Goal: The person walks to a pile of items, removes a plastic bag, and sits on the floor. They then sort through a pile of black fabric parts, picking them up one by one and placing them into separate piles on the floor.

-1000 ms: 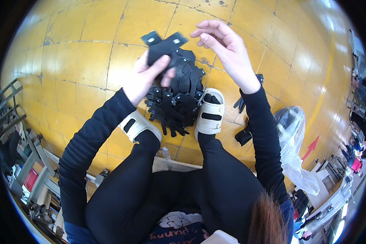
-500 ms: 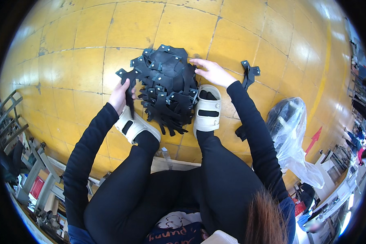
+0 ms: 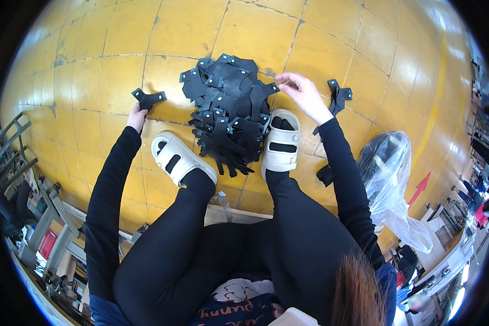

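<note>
A heap of black Y-shaped fabric pieces (image 3: 231, 108) with small pale tags on their ends lies on the floor between my feet. My left hand (image 3: 137, 117), out to the left of the heap, is closed round the narrow part of one black Y-shaped fabric piece (image 3: 148, 99), whose two tagged arms point up and right. At the heap's upper right, my right hand (image 3: 304, 95) has its fingertips on the tagged end of another black piece (image 3: 267, 91), seemingly pinching it; that piece still lies against the heap.
Another small bunch of black pieces (image 3: 339, 98) lies on the yellow tiled floor right of my right hand. A clear plastic bag (image 3: 388, 168) with dark contents is farther right, near a red arrow (image 3: 420, 187). My white sandals (image 3: 281, 142) flank the heap. Metal frames (image 3: 51, 228) stand at left.
My left hand has moved left, away from the heap, carrying the black fabric piece. My right hand has shifted slightly right, and a tagged end now stretches out from the heap to its fingertips.
</note>
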Motion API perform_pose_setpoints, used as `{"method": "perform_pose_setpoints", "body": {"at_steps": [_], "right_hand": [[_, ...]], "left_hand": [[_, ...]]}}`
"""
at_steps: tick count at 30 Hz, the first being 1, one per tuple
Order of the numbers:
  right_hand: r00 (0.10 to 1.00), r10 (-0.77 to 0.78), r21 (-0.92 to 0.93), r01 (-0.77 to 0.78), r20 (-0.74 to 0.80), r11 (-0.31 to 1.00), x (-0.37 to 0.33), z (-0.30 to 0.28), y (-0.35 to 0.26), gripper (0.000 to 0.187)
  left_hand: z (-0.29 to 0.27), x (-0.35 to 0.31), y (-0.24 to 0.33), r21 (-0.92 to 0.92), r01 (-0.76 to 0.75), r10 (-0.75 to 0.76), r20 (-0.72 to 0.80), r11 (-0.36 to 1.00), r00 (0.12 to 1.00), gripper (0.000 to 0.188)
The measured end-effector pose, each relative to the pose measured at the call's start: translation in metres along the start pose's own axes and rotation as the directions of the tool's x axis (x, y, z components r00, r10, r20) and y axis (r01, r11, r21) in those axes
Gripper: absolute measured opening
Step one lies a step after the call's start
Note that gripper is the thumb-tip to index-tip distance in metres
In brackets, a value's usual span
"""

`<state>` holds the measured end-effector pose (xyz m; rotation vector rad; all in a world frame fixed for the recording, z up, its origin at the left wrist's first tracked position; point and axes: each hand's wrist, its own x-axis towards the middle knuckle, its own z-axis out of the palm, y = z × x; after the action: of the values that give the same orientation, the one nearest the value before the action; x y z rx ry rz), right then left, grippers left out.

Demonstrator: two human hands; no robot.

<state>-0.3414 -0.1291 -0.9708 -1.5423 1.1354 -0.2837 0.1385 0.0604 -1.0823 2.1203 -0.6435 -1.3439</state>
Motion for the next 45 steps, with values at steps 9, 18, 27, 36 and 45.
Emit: {"method": "perform_pose_setpoints", "body": {"at_steps": [9,18,27,36,45], "right_hand": [[0.998,-0.061,-0.115,0.064,0.031,0.991,-0.049,0.042,-0.017,0.019],[0.951,-0.307,-0.457,0.258,-0.033,0.851,-0.069,0.081,-0.026,0.017],[0.95,-0.312,-0.407,0.279,-0.016,0.87,-0.042,0.065,-0.041,0.039],[0.903,-0.342,-0.6,0.428,0.259,0.676,-0.034,0.082,-0.051,0.059],[0.983,-0.141,-0.614,0.183,0.118,0.768,-0.052,0.065,0.011,0.058]], "left_hand": [[0.003,-0.025,-0.026,0.341,0.023,0.054,-0.217,0.94,0.975,0.05],[0.089,-0.086,0.075,0.367,-0.499,0.547,-0.033,0.785,0.836,0.038],[0.136,-0.137,0.115,0.177,-0.391,0.287,0.428,0.903,0.857,0.019],[0.134,-0.134,0.093,0.212,-0.403,0.265,0.479,0.89,0.837,0.01],[0.102,-0.11,0.066,0.25,-0.285,0.217,0.267,0.925,0.939,0.012]]}}
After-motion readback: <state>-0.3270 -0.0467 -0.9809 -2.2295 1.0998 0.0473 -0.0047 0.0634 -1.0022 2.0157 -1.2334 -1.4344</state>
